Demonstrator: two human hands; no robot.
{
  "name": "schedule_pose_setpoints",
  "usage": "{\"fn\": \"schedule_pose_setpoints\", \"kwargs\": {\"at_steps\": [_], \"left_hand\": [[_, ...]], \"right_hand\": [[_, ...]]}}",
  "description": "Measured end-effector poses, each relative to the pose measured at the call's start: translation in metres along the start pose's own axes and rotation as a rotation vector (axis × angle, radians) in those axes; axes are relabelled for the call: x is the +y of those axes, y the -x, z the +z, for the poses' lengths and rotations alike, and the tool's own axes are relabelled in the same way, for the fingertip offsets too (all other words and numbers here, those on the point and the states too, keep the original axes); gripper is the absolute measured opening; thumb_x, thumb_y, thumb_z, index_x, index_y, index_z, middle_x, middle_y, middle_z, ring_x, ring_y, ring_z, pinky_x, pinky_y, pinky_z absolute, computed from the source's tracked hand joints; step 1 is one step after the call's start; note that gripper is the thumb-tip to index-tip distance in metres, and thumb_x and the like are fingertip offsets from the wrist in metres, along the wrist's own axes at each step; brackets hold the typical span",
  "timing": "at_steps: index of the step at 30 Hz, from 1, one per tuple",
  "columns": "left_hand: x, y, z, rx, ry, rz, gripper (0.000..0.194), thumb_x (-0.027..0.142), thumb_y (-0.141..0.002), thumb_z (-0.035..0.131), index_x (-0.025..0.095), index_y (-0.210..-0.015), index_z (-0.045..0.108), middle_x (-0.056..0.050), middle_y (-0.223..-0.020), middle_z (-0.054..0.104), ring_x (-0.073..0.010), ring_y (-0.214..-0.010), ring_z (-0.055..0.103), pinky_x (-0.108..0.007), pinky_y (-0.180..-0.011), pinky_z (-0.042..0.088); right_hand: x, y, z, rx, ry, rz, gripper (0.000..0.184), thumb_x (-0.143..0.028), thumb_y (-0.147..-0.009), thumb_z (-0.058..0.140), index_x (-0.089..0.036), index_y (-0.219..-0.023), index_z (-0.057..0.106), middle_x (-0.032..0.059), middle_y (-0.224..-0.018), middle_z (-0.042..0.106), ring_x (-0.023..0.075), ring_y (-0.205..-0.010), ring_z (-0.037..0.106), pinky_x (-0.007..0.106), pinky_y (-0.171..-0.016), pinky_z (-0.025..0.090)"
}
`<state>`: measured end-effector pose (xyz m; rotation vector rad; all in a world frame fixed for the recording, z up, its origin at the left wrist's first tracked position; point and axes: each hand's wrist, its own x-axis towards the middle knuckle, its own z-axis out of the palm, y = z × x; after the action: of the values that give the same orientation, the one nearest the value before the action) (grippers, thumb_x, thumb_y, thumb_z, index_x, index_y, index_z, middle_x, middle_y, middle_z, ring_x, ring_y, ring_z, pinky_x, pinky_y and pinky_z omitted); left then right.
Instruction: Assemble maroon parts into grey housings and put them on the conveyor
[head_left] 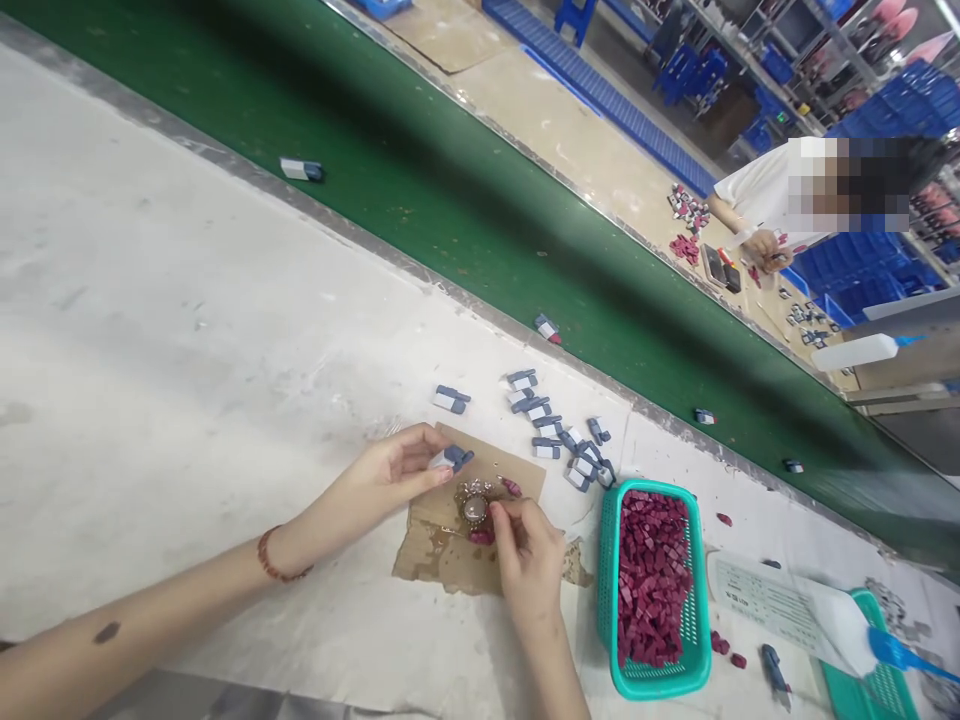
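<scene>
My left hand (401, 468) pinches a small blue-and-white plastic part (453, 458) between thumb and fingers, above a piece of brown cardboard (424, 550). Close by on the cardboard is a small round dish (475, 510) with a bumpy, shiny rim. My right hand (531, 555) is at the dish's right side, thumb and fingertips pressed together; whatever they hold is hidden or too small to name. One maroon piece (481, 537) lies just below the dish, and another maroon piece (511, 487) is above my right fingers. Wet stains mark the cardboard.
Several blue-and-white parts (547, 427) lie beyond the cardboard. A green basket (606, 590) of maroon pieces stands at right, beside a white squeeze bottle (795, 610) with a blue nozzle. A green conveyor belt (420, 210) carries scattered parts; across it a person (765, 190) works.
</scene>
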<state>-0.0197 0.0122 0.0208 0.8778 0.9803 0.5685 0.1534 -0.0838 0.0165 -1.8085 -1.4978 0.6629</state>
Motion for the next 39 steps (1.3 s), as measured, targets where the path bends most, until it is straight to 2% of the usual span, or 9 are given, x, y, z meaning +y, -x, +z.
{"fn": "schedule_pose_setpoints", "kwargs": {"at_steps": [3, 6, 10, 12, 16, 20, 27, 34, 39], "left_hand": [[0.002, 0.001, 0.000, 0.010, 0.020, -0.056, 0.036, 0.042, -0.060, 0.082, 0.020, -0.083, 0.064, -0.007, -0.094, 0.072, -0.0264, -0.096, 0.064, -0.034, -0.086, 0.050], [0.004, 0.002, -0.001, 0.015, 0.122, -0.175, 0.043, 0.037, -0.056, 0.085, 0.019, -0.089, 0.065, -0.008, -0.094, 0.071, -0.0260, -0.096, 0.064, -0.033, -0.083, 0.050], [0.001, 0.004, -0.003, -0.044, 0.295, -0.250, 0.050, 0.031, -0.060, 0.085, 0.021, -0.105, 0.063, -0.001, -0.083, 0.067, -0.0180, -0.078, 0.065, -0.027, -0.067, 0.049], [-0.001, 0.005, -0.003, -0.075, 0.329, -0.259, 0.046, 0.030, -0.063, 0.084, 0.021, -0.104, 0.066, 0.001, -0.080, 0.065, -0.0159, -0.074, 0.065, -0.025, -0.064, 0.049], [-0.002, 0.006, -0.001, -0.123, 0.319, -0.293, 0.035, 0.033, -0.065, 0.083, 0.018, -0.094, 0.071, -0.003, -0.087, 0.071, -0.0178, -0.080, 0.067, -0.026, -0.071, 0.051], [0.000, 0.008, -0.001, -0.214, 0.321, -0.322, 0.042, 0.031, -0.065, 0.084, 0.019, -0.103, 0.072, -0.006, -0.095, 0.074, -0.0210, -0.094, 0.066, -0.028, -0.081, 0.051], [-0.007, 0.009, -0.002, -0.250, 0.234, -0.294, 0.040, 0.034, -0.065, 0.083, 0.017, -0.101, 0.074, -0.005, -0.080, 0.075, -0.0174, -0.074, 0.065, -0.027, -0.072, 0.050], [-0.009, 0.010, -0.001, -0.259, 0.225, -0.285, 0.038, 0.032, -0.063, 0.084, 0.017, -0.096, 0.075, -0.005, -0.080, 0.075, -0.0161, -0.070, 0.065, -0.026, -0.071, 0.052], [-0.015, 0.010, 0.003, -0.246, 0.216, -0.259, 0.040, 0.032, -0.060, 0.085, 0.015, -0.095, 0.075, -0.008, -0.085, 0.077, -0.0209, -0.076, 0.068, -0.032, -0.075, 0.054]], "right_hand": [[0.000, 0.001, -0.001, 0.028, -0.033, 0.044, 0.027, -0.032, -0.091, 0.052, -0.021, -0.068, 0.061, 0.0014, -0.061, 0.064, 0.0143, -0.051, 0.056, 0.024, -0.050, 0.043], [0.001, 0.001, 0.001, 0.042, -0.103, 0.140, 0.029, -0.038, -0.088, 0.054, -0.020, -0.066, 0.060, 0.0007, -0.058, 0.062, 0.0142, -0.050, 0.054, 0.024, -0.048, 0.042], [-0.001, 0.000, 0.001, 0.123, -0.374, 0.328, 0.033, -0.049, -0.083, 0.061, -0.020, -0.067, 0.059, -0.0022, -0.052, 0.057, 0.0124, -0.044, 0.050, 0.022, -0.042, 0.039], [-0.004, -0.001, 0.000, 0.163, -0.499, 0.355, 0.035, -0.051, -0.080, 0.064, -0.020, -0.066, 0.058, -0.0034, -0.050, 0.055, 0.0111, -0.041, 0.048, 0.021, -0.039, 0.038], [-0.017, 0.000, 0.000, 0.209, -0.586, 0.318, 0.031, -0.048, -0.081, 0.066, -0.019, -0.068, 0.061, -0.0028, -0.052, 0.056, 0.0108, -0.042, 0.050, 0.021, -0.040, 0.040], [-0.027, 0.002, 0.004, 0.218, -0.554, 0.255, 0.027, -0.045, -0.082, 0.067, -0.019, -0.074, 0.066, -0.0014, -0.056, 0.060, 0.0114, -0.045, 0.053, 0.022, -0.042, 0.044], [-0.028, 0.000, 0.007, 0.154, -0.487, 0.170, 0.018, -0.037, -0.086, 0.064, -0.020, -0.080, 0.070, 0.0035, -0.071, 0.068, 0.0142, -0.057, 0.061, 0.024, -0.050, 0.048], [-0.030, 0.001, 0.011, 0.088, -0.509, 0.188, 0.017, -0.035, -0.087, 0.063, -0.021, -0.080, 0.068, 0.0025, -0.071, 0.069, 0.0143, -0.057, 0.061, 0.024, -0.051, 0.048], [-0.028, 0.003, 0.013, 0.064, -0.434, 0.158, 0.019, -0.034, -0.089, 0.060, -0.020, -0.078, 0.066, 0.0033, -0.072, 0.069, 0.0162, -0.064, 0.063, 0.026, -0.057, 0.050]]}}
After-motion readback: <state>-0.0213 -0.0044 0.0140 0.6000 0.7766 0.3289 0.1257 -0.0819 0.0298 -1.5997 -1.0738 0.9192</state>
